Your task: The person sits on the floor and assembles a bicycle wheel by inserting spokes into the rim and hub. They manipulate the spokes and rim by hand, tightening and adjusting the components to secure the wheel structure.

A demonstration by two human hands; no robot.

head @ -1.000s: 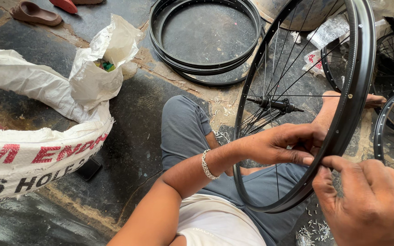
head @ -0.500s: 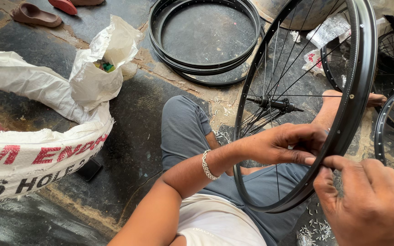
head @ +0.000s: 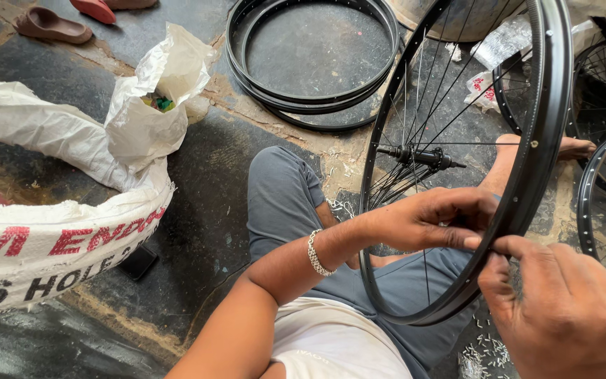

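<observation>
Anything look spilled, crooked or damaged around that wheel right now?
Small metal bits lie scattered loose on the floor below the right hand. The wheel, held at its rim by both hands, shows no visible damage.

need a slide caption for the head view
Seated on the floor, left hand and right hand pinch at a black spoked wheel rim.
</observation>
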